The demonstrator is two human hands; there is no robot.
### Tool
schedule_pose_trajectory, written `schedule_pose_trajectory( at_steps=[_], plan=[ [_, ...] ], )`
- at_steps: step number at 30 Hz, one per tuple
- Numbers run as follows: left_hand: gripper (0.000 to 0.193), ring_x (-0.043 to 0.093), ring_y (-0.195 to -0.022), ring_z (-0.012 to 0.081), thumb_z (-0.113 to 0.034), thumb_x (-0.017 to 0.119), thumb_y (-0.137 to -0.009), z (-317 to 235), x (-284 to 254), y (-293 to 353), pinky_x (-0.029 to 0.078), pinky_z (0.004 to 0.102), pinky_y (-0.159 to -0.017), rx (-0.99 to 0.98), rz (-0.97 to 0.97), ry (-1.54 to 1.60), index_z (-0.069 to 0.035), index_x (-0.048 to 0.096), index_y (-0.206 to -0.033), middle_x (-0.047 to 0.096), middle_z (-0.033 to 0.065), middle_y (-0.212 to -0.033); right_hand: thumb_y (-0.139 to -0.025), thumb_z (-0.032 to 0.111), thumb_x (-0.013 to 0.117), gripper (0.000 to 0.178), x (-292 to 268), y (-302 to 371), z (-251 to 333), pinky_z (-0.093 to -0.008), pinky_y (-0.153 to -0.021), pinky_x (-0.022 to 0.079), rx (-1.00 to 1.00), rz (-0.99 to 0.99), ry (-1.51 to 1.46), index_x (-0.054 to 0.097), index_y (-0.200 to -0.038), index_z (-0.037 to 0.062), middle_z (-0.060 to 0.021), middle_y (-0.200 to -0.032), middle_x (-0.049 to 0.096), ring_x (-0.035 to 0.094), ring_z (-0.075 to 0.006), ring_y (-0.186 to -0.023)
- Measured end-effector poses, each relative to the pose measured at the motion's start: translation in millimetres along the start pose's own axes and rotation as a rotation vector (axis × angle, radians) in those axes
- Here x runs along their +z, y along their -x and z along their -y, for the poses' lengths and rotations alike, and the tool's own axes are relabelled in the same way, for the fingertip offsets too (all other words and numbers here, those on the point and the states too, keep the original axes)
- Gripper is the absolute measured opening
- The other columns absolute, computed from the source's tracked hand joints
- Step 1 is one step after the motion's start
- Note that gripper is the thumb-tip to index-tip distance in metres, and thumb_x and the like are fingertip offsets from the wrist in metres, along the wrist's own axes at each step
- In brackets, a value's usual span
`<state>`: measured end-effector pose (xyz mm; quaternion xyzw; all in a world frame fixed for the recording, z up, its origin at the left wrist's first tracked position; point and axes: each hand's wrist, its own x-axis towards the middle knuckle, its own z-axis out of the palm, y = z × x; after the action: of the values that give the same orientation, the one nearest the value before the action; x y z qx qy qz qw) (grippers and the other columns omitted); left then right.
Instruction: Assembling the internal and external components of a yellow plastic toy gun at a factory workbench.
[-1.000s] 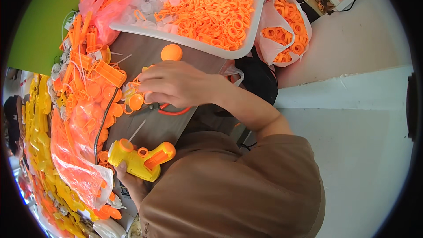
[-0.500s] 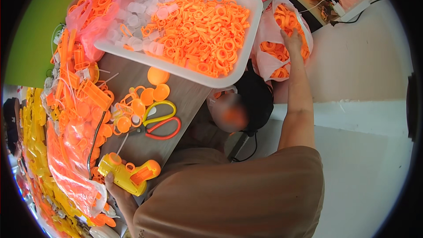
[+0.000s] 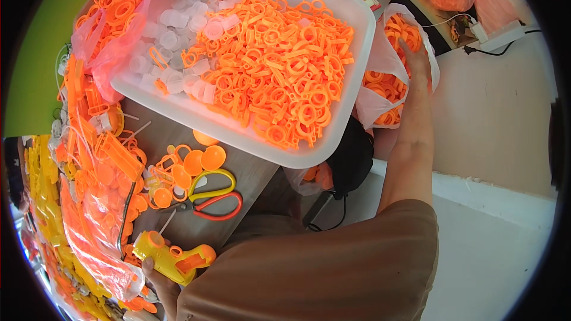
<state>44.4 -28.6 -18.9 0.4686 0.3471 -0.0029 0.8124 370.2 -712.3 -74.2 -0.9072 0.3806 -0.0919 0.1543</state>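
Note:
At the lower left, my left hand is closed round a yellow and orange gun-shaped plastic toy. Several orange cups and rings lie on the table beyond it, next to scissors with yellow and red handles. On the right, my right hand reaches into an open white plastic bag among orange ring-shaped parts. Most of its fingers are hidden, so whether they grip a part does not show.
A white tray of orange ring parts and clear caps fills the upper middle. Bags of orange parts and yellow pieces crowd the left. A dark bag hangs below the tray; a white power strip is at the far right.
The view has shifted, so the tray looks larger and lower. My right hand stays at the white bag, its fingers now less visible. The toy in my left hand has tilted slightly.

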Motion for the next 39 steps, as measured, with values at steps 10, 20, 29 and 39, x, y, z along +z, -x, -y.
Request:
schedule_pose_trajectory(
  at_steps=[10, 20, 29, 39],
  plan=[
    [0.070, 0.060, -0.082, 0.0251, -0.040, 0.067, -0.069, 4, 0, 0, 0.055, 0.0361, -0.067, 0.085, -0.002, -0.035, -0.004, 0.042, -0.124, 0.056, 0.0160, -0.097, -0.060, 0.073, 0.064, 0.106, 21, -3, 50, -0.0584, -0.101, 0.028, 0.185, 0.019, 0.239, 0.021, -0.145, 0.0263, -0.0217, -0.146, 0.020, 0.021, -0.0444, -0.134],
    [0.071, 0.060, -0.081, 0.0246, -0.039, 0.067, -0.069, 5, -4, -1, 0.055, 0.0345, -0.066, 0.096, 0.020, -0.040, -0.004, 0.042, -0.125, 0.057, 0.0167, -0.096, -0.068, 0.057, 0.068, 0.100, 53, -59, 19, -0.0538, -0.105, 0.026, 0.096, 0.146, 0.178, 0.018, -0.146, 0.0191, -0.0272, -0.148, 0.009, 0.013, -0.0450, -0.136],
    [0.072, 0.059, -0.079, 0.0238, -0.040, 0.067, -0.068, 5, -1, 0, 0.054, 0.0336, -0.065, 0.096, 0.005, -0.059, -0.004, 0.042, -0.125, 0.056, 0.0162, -0.095, -0.074, 0.038, 0.069, 0.069, 56, -22, 43, -0.0575, -0.090, 0.039, 0.302, -0.126, 0.101, 0.037, -0.134, 0.0251, -0.0214, -0.137, 0.027, 0.038, -0.0401, -0.123],
    [0.074, 0.059, -0.081, 0.0231, -0.041, 0.067, -0.067, 7, -4, -1, 0.053, 0.0334, -0.065, 0.089, -0.021, -0.054, -0.005, 0.040, -0.126, 0.057, 0.0153, -0.095, -0.074, 0.032, 0.069, 0.064, 68, -25, 37, -0.0587, -0.086, 0.038, 0.272, -0.287, 0.171, 0.039, -0.129, 0.0180, -0.0173, -0.131, 0.033, 0.038, -0.0398, -0.121]
  ],
)
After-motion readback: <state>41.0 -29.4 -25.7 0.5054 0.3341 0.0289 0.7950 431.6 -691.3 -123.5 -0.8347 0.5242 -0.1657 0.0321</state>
